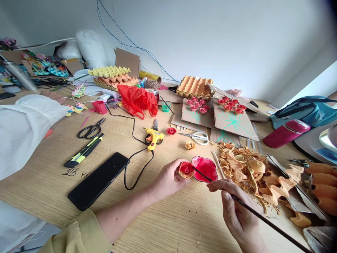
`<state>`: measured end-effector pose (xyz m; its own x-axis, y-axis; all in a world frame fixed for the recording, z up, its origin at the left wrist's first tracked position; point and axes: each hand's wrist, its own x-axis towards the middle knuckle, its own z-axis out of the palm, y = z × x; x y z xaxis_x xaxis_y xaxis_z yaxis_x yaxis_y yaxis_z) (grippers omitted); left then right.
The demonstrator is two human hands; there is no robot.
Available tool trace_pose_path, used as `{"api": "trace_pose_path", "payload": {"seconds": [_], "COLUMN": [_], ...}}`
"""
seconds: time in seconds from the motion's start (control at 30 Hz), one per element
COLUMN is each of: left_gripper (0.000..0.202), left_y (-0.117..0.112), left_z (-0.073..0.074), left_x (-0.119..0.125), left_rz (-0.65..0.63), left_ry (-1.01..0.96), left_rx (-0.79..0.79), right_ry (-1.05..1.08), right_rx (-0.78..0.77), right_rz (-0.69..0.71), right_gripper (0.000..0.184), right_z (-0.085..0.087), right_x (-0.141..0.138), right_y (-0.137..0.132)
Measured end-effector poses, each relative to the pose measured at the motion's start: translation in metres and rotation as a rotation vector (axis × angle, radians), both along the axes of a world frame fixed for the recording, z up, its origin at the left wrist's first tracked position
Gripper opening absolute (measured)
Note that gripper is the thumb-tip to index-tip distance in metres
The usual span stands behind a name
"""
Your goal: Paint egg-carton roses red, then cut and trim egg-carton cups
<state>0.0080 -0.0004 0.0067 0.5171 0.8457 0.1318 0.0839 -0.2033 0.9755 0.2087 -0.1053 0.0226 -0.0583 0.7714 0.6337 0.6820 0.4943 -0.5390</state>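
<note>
– Currently, where is the rose [186,169]?
– Pinched in the left hand [168,180], low over the worktop [158,228], just beside the red dish [204,168].
– Right hand [233,207] status?
– Closed on the brush [252,211]; brush tip touches the rose. Hands apart.
– Adjacent items?
– Phone [98,181] and glue gun [154,137], left of the hands; paper scraps [244,168], right.

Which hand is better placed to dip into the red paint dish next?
Likely right: the right hand grips the thin dark paintbrush, its tip by the shallow red paint dish. The left hand is busy holding the half-painted orange paper rose.
</note>
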Motion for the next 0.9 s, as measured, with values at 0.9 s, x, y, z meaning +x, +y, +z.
{"api": "trace_pose_path", "payload": {"seconds": [0.9], "left_gripper": [0.033], "left_y": [0.0011], "left_z": [-0.0038], "left_x": [-0.0005], "left_rz": [0.015], "left_ry": [0.003], "left_rx": [0.017], "right_ry": [-0.033], "right_rx": [0.023], "right_rz": [-0.035], "right_gripper": [0.021], "right_z": [-0.0002], "right_x": [-0.0002], "right_y": [0.001]}}
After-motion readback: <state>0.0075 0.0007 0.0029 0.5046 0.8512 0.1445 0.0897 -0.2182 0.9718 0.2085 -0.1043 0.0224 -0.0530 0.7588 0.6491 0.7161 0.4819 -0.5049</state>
